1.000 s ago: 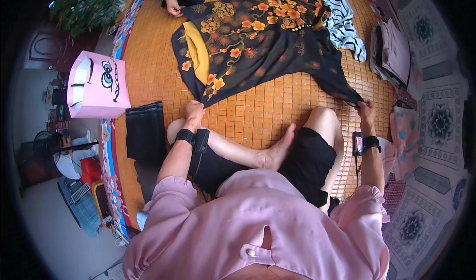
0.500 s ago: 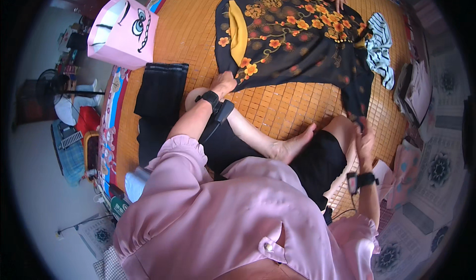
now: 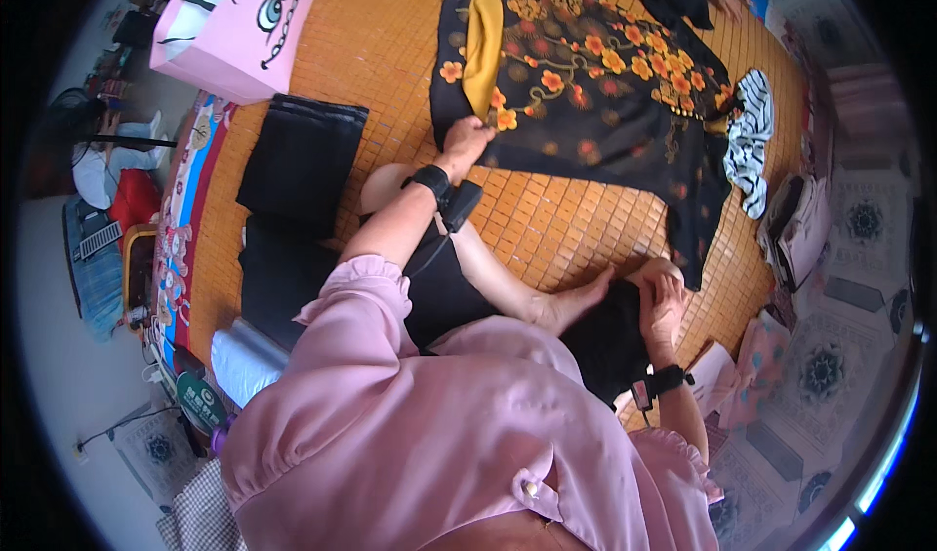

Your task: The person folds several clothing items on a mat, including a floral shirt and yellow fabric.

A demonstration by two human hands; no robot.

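A black garment (image 3: 605, 122) with orange flowers lies spread out on the woven mat, a yellow strip (image 3: 481, 48) running along its left side. My left hand (image 3: 466, 148) pinches the garment's near left corner, just below that strip. My right hand (image 3: 664, 302) hovers over or rests on my right knee, its fingers loosely bent and partly apart. I see nothing in it. Beside it, the narrow dark end of the garment (image 3: 691, 258) hangs toward me and appears apart from the fingers.
Folded black cloth (image 3: 301, 165) lies to my left, behind it a pink paper bag (image 3: 229, 48). A striped cloth (image 3: 750, 146) and folded clothes (image 3: 795, 229) are on the right. Another person's hand (image 3: 725, 2) touches the mat (image 3: 390, 24) at the far right.
My right hand has left the garment's narrow end and moved left to my knee. My left hand stays at the corner. The other person's hands have come off the garment's far edge.
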